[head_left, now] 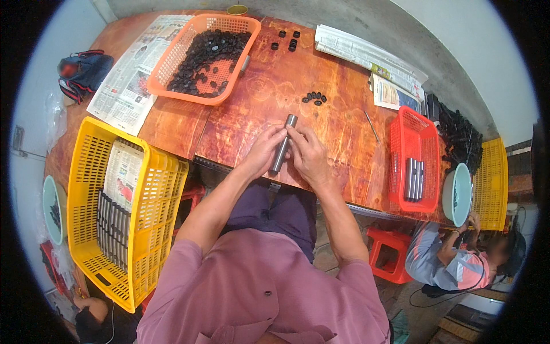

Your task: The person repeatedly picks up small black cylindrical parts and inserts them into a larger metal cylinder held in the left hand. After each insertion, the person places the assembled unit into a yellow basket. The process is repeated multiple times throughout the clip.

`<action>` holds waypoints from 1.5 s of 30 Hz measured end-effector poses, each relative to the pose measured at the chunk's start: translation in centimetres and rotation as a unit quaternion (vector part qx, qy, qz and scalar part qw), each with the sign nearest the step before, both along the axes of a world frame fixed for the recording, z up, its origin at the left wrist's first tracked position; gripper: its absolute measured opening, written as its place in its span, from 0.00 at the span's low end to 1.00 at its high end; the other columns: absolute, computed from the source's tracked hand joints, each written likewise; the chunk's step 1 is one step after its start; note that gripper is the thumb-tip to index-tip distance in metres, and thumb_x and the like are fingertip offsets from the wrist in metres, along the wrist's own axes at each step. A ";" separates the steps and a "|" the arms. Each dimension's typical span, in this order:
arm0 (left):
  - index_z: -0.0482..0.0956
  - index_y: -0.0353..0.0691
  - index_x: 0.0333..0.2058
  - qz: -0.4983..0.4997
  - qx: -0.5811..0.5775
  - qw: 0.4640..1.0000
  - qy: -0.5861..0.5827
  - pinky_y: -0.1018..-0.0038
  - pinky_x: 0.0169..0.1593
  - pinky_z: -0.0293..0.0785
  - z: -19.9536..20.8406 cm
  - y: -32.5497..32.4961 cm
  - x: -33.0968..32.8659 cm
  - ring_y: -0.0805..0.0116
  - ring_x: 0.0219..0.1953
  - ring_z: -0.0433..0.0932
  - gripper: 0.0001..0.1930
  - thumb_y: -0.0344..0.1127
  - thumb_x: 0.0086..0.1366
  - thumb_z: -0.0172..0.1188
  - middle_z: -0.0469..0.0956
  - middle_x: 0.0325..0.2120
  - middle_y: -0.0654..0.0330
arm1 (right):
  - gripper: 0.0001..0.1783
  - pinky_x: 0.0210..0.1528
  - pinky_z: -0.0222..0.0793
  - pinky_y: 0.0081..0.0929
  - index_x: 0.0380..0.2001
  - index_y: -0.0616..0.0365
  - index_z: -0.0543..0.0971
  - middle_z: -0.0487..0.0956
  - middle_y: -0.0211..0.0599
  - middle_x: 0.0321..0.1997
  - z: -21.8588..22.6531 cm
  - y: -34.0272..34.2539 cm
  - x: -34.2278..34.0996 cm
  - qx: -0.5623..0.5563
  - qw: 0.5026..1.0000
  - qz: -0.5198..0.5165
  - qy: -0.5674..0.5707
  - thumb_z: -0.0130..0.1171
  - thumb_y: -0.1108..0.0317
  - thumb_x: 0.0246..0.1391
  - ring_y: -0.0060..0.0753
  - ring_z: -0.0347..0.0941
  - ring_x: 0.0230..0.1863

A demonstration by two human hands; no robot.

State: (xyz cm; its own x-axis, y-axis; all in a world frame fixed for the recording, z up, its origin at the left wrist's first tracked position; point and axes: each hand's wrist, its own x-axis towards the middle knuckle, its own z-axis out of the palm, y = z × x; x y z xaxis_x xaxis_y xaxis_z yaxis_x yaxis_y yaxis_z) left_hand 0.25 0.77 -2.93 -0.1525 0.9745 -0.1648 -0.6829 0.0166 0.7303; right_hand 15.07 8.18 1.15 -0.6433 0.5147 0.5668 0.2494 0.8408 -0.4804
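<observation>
At the near edge of the wooden table (246, 109) I hold a dark grey tube (279, 159) slanting between my hands. My left hand (264, 150) grips it from the left, fingers closed around its upper half. My right hand (310, 156) closes on it from the right, thumb and fingertips against its upper part; whether a small piece is pinched there is hidden. Beyond the hands lies a cluster of small black round caps (314, 98). Farther back stand several more black caps (293, 43). An orange basket (220, 98) at the far left holds many loose black caps.
On the left, a yellow crate (137, 223) holds stacked tubes and newspaper. At right are a red basket (395, 155) with several tubes, a thin metal rod (372, 127) and a pale green basin (452, 195). Newspapers (361, 54) lie behind. A person (458, 261) sits far right.
</observation>
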 end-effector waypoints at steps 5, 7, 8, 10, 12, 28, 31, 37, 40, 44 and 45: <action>0.78 0.38 0.48 -0.032 -0.094 0.995 0.005 0.77 0.24 0.73 2.4 -0.1 0.0 0.74 0.22 0.77 0.16 0.45 0.79 0.48 0.78 0.26 0.63 | 0.16 0.43 0.76 0.31 0.54 0.61 0.81 0.78 0.44 0.47 0.0 -0.2 0.3 -0.232 0.966 -0.042 0.108 0.60 0.71 0.63 0.38 0.79 0.41; 0.77 0.37 0.48 -0.058 -0.120 0.991 -0.008 0.78 0.24 0.72 2.7 0.1 -0.2 0.75 0.21 0.76 0.18 0.46 0.79 0.48 0.77 0.26 0.63 | 0.15 0.43 0.76 0.30 0.53 0.64 0.81 0.78 0.41 0.47 -0.6 0.8 1.0 -0.228 0.961 -0.083 0.131 0.60 0.70 0.65 0.32 0.78 0.42; 0.77 0.36 0.48 -0.071 -0.132 0.989 -0.014 0.78 0.23 0.71 3.0 0.2 -0.2 0.75 0.21 0.75 0.18 0.47 0.79 0.48 0.77 0.25 0.63 | 0.15 0.43 0.76 0.30 0.52 0.64 0.81 0.78 0.41 0.47 -1.0 1.0 1.4 -0.251 0.955 -0.090 0.133 0.61 0.70 0.65 0.32 0.78 0.42; 0.77 0.35 0.46 -0.067 -0.155 0.986 0.003 0.79 0.21 0.69 3.7 0.5 0.1 0.76 0.18 0.73 0.20 0.48 0.79 0.47 0.76 0.23 0.64 | 0.14 0.43 0.75 0.29 0.51 0.64 0.81 0.78 0.41 0.45 -1.6 1.3 1.9 -0.295 0.940 -0.105 0.137 0.61 0.71 0.64 0.32 0.78 0.41; 0.77 0.35 0.45 -0.072 -0.174 0.982 0.022 0.80 0.20 0.68 3.8 0.8 0.3 0.76 0.17 0.72 0.21 0.49 0.80 0.47 0.75 0.22 0.64 | 0.13 0.43 0.75 0.29 0.49 0.65 0.82 0.78 0.41 0.43 -1.7 0.9 2.1 -0.318 0.932 -0.114 0.129 0.61 0.71 0.65 0.33 0.78 0.41; 0.77 0.36 0.46 -0.070 -0.147 0.987 0.010 0.79 0.21 0.69 3.1 0.9 0.3 0.76 0.19 0.73 0.20 0.49 0.80 0.49 0.76 0.23 0.64 | 0.11 0.45 0.74 0.34 0.45 0.67 0.83 0.80 0.45 0.40 -2.5 0.7 2.1 -0.308 0.939 -0.102 0.113 0.61 0.70 0.64 0.39 0.79 0.41; 0.77 0.36 0.46 -0.050 -0.150 0.987 0.033 0.80 0.21 0.69 3.1 0.8 0.6 0.77 0.19 0.73 0.19 0.48 0.80 0.49 0.76 0.23 0.65 | 0.11 0.44 0.74 0.34 0.45 0.66 0.83 0.80 0.45 0.39 -2.3 0.7 2.1 -0.302 0.942 -0.106 0.099 0.61 0.69 0.64 0.39 0.79 0.40; 0.78 0.36 0.46 -0.062 -0.105 0.990 0.071 0.81 0.22 0.70 3.3 0.7 1.3 0.78 0.19 0.73 0.20 0.48 0.81 0.48 0.75 0.22 0.66 | 0.12 0.44 0.74 0.34 0.44 0.66 0.83 0.80 0.44 0.38 -2.2 0.5 2.1 -0.305 0.940 -0.111 0.105 0.60 0.69 0.64 0.39 0.79 0.40; 0.77 0.35 0.47 -0.071 -0.095 0.989 0.088 0.80 0.23 0.72 2.6 0.8 1.1 0.78 0.20 0.73 0.19 0.48 0.81 0.49 0.76 0.24 0.65 | 0.12 0.44 0.74 0.33 0.44 0.66 0.83 0.81 0.44 0.39 -2.2 0.6 2.1 -0.305 0.940 -0.112 0.106 0.60 0.69 0.64 0.39 0.79 0.40; 0.75 0.36 0.50 -0.071 -0.095 0.988 0.096 0.79 0.28 0.75 2.9 0.3 0.6 0.77 0.25 0.77 0.17 0.45 0.81 0.49 0.79 0.30 0.63 | 0.12 0.45 0.74 0.32 0.44 0.66 0.83 0.81 0.43 0.40 -3.1 0.9 2.1 -0.333 0.928 -0.111 0.126 0.60 0.69 0.64 0.37 0.79 0.41; 0.75 0.37 0.50 -0.070 -0.092 0.989 0.098 0.79 0.29 0.76 3.1 0.0 0.5 0.77 0.26 0.78 0.16 0.44 0.81 0.48 0.79 0.31 0.62 | 0.12 0.45 0.76 0.30 0.45 0.67 0.83 0.82 0.42 0.41 -3.0 1.0 2.2 -0.339 0.927 -0.109 0.120 0.60 0.69 0.66 0.34 0.80 0.42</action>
